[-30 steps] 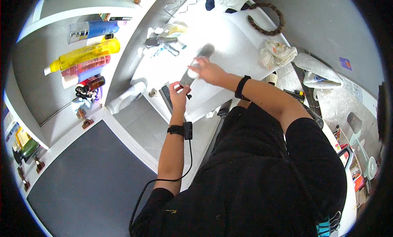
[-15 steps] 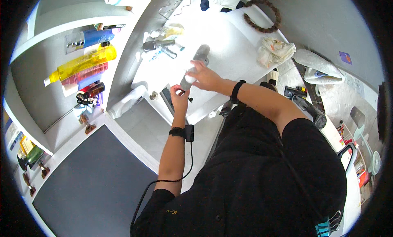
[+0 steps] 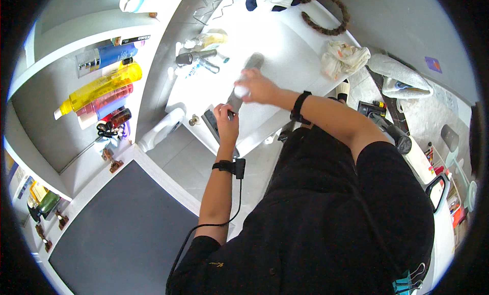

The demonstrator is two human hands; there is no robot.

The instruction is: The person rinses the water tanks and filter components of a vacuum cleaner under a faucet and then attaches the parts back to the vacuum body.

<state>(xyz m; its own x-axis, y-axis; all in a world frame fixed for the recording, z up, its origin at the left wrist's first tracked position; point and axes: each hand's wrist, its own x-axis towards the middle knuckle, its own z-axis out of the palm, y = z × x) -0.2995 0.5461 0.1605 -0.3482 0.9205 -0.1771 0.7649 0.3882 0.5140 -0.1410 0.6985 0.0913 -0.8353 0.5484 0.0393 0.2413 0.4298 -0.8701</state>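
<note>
Two hands are working apart over one white counter [image 3: 265,124]: the left hand [image 3: 226,123] is pinching the near end of one long gray piece [image 3: 254,61], slanting away, while the right hand [image 3: 261,87] is gripping one white rounded thing [image 3: 241,91] along it. One faucet [image 3: 196,57] and one crumpled cloth [image 3: 342,61] are lying beyond. The right hand is now sitting slightly farther from the left than half a second ago.

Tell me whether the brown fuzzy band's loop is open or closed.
Open: the brown fuzzy band makes a C, with a gap at left.
</note>
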